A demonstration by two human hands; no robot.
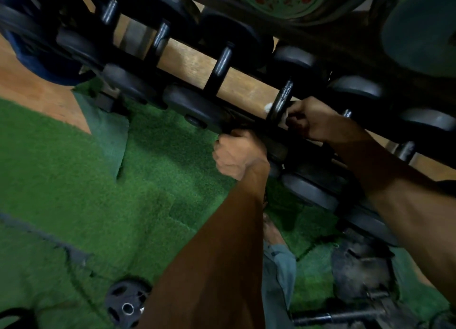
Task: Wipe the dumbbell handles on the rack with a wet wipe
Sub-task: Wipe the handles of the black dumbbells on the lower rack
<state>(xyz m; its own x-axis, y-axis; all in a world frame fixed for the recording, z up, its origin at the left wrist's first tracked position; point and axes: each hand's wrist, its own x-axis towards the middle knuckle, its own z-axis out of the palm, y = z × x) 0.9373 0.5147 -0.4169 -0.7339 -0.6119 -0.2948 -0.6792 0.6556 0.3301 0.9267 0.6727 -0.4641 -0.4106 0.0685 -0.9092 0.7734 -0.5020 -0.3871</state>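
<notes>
Two bare forearms fill the near field, the left one rising from six o'clock, the right one from four o'clock. Starting at the left, green artificial turf flooring (74,180) covers the ground from nine o'clock down to six, and a black round weight plate with cut-out holes (127,304) lies flat on it at about seven o'clock. Toward the centre, the left hand (238,153) is curled into a fist around the lower front edge of the dark metal dumbbell rack (281,141), just beside a black round dumbbell head; its fingertips are hidden behind the bar. The rack runs as a slanted band from ten o'clock down to three o'clock, carrying a row of black dumbbells whose handles cross a light wooden strip (197,62). Just right of centre, at about two o'clock, the right hand (313,121) pinches a white wet wipe (283,115) against the dark metal dumbbell handle (281,101) of one dumbbell on the rack, fingers curled around the bar. A small bit of white shows on the far side of that handle. At five o'clock a dark barbell bar (333,317) lies on the floor, blurred.
</notes>
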